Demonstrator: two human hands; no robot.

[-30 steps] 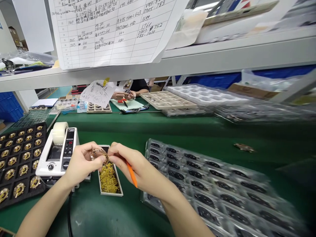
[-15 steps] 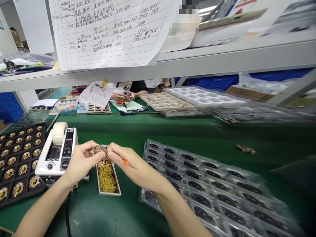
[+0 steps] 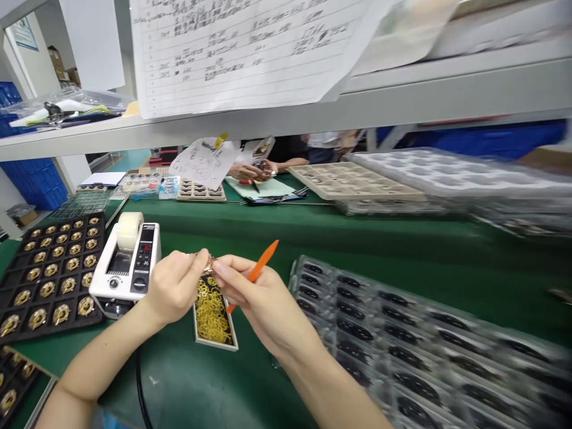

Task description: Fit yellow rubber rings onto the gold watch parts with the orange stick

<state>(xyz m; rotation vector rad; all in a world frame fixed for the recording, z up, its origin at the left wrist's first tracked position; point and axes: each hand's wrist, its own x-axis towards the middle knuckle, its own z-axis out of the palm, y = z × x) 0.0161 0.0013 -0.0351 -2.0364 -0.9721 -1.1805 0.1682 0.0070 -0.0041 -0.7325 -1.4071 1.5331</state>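
My left hand (image 3: 176, 286) is closed, with thumb and fingers pinching a small shiny metal ring-shaped part (image 3: 209, 264). The fingertips of my right hand (image 3: 257, 289) meet it from the other side, so both hands grip the part and cover most of it. An orange pointed stick (image 3: 264, 261) is tucked in my right hand, one end sticking up past the fingers and the other below the palm. Just under the hands lies a white-edged box (image 3: 218, 345) holding many thin yellow rings (image 3: 212, 316).
To the left stand a white tape dispenser (image 3: 127, 262) and a black tray (image 3: 27, 316) of gold round parts. Clear trays (image 3: 379, 351) with dark parts lie right. A shelf (image 3: 268, 122) crosses above; behind it another person's hands (image 3: 252, 171) hold something.
The view has swung to the right. My left hand has turned over its fingers around the metal part, and my right hand has rolled, exposing much more of the orange stick.
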